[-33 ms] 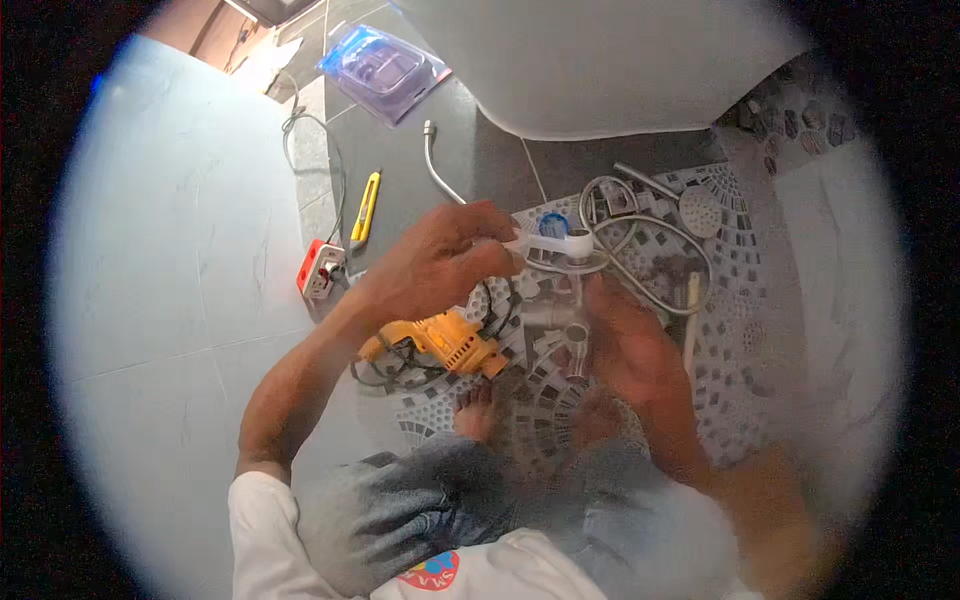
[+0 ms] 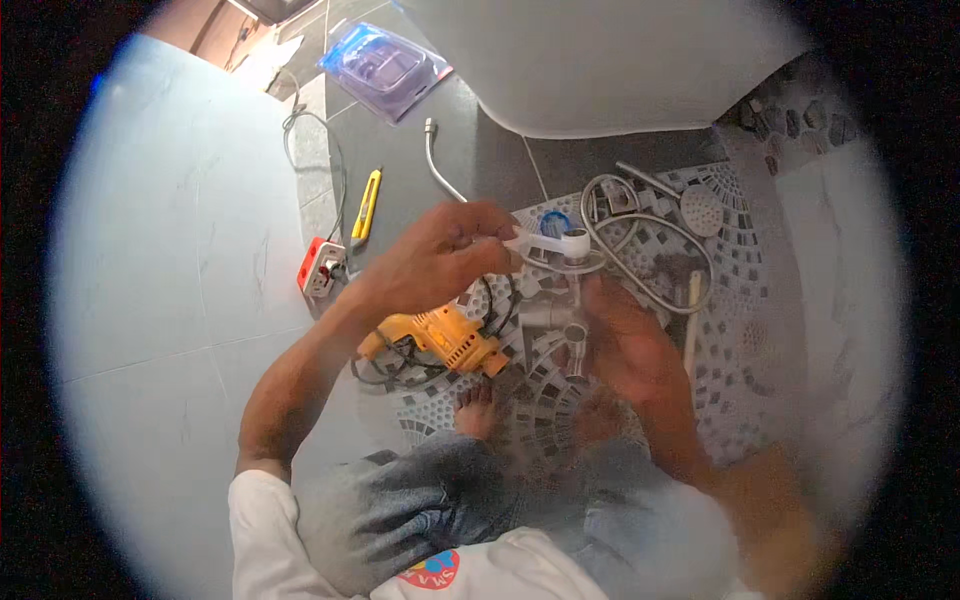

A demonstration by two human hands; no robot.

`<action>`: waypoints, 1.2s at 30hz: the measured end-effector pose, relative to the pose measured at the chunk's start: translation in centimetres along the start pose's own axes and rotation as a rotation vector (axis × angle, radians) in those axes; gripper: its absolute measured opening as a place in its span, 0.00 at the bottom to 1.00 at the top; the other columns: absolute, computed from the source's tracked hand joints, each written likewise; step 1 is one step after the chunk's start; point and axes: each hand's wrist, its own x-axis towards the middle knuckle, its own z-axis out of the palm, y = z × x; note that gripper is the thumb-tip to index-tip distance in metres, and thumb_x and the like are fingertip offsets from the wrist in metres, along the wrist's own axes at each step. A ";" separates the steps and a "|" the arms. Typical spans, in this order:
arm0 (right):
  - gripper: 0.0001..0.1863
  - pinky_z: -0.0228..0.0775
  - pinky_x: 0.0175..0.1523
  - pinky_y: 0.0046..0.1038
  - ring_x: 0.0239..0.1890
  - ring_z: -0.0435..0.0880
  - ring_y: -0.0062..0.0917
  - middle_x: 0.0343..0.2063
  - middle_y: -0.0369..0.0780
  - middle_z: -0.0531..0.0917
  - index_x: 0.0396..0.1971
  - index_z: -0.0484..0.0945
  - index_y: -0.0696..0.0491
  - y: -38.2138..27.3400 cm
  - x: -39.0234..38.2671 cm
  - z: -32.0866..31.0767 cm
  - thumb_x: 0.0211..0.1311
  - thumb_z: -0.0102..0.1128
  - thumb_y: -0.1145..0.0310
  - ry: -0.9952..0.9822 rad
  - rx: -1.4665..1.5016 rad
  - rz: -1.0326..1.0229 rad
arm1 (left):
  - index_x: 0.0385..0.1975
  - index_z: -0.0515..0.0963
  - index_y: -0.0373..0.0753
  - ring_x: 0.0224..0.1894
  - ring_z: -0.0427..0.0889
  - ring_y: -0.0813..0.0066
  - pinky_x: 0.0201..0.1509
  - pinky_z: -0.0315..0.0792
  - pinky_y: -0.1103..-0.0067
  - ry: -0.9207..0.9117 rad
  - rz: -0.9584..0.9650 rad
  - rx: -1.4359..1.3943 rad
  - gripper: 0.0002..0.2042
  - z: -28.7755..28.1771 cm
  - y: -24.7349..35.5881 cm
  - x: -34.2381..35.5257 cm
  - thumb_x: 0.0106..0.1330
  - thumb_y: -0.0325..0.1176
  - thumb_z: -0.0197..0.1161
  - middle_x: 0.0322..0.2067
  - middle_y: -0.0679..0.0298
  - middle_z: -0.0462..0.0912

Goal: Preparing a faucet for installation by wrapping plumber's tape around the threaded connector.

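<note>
My right hand is closed round a chrome faucet, held upright above the floor between my knees. A round metal flange sits near its top end. White tape, which looks like thread seal tape, stretches from that end to my left hand. The fingers of my left hand are pinched on the tape, left of the faucet; whether a roll is inside them is hidden. Just behind the faucet's top, a blue ring lies on the floor. The right hand's view is hazy.
A yellow drill and its cord lie near my foot. Farther left are a yellow utility knife and a red-and-white socket block. A shower head and coiled hose lie right; clear packaging lies far off.
</note>
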 end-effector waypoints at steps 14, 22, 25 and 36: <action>0.24 0.73 0.46 0.27 0.47 0.79 0.25 0.47 0.40 0.78 0.58 0.70 0.54 1.1 0.9 2.2 0.66 0.55 0.57 0.071 -0.568 0.064 | 0.44 0.82 0.33 0.42 0.81 0.64 0.45 0.73 0.71 0.016 0.028 0.084 0.25 -0.1 -4.1 1.4 0.64 0.52 0.55 0.39 0.52 0.84; 0.21 0.73 0.34 0.21 0.35 0.80 0.18 0.39 0.34 0.79 0.52 0.72 0.51 1.6 0.9 2.4 0.60 0.61 0.61 0.172 -0.326 0.080 | 0.33 0.83 0.34 0.33 0.78 0.74 0.33 0.69 0.75 -0.044 0.112 0.153 0.21 -0.3 -4.0 1.2 0.64 0.50 0.55 0.27 0.61 0.82; 0.21 0.74 0.33 0.23 0.33 0.81 0.20 0.38 0.35 0.80 0.51 0.72 0.51 1.6 1.2 1.2 0.59 0.62 0.63 0.148 -0.328 0.132 | 0.32 0.82 0.33 0.30 0.76 0.74 0.34 0.68 0.77 -0.006 0.042 0.002 0.20 -0.3 -5.4 1.5 0.64 0.47 0.54 0.26 0.62 0.81; 0.35 0.72 0.52 0.35 0.50 0.77 0.32 0.51 0.45 0.76 0.65 0.61 0.56 4.8 3.3 -2.6 0.60 0.61 0.59 0.273 -0.486 0.101 | 0.39 0.78 0.28 0.35 0.77 0.71 0.41 0.72 0.74 -0.123 0.129 0.337 0.20 0.3 -7.0 0.8 0.69 0.42 0.48 0.33 0.56 0.80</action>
